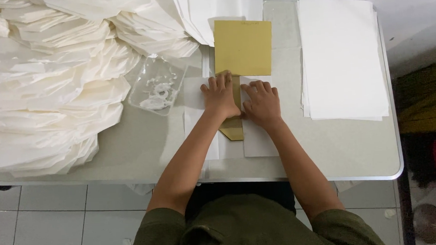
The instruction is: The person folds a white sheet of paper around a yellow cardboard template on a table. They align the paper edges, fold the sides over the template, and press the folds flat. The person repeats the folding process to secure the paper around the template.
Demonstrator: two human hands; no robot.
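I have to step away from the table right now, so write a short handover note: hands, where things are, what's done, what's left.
Left hand and right hand both press flat on white paper folded around a yellow template.
Flat sheets are stacked at right; finished folded pieces are piled at left; a clear tray sits beside them.
Done: side flaps folded in.
Left: apparently the remaining folds, which I cannot confirm.

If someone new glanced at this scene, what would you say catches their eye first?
Probably the two hands, left hand and right hand, pressing flat on white paper folded around a gold card at the table's middle. Next, the heap of folded white paper at far left.
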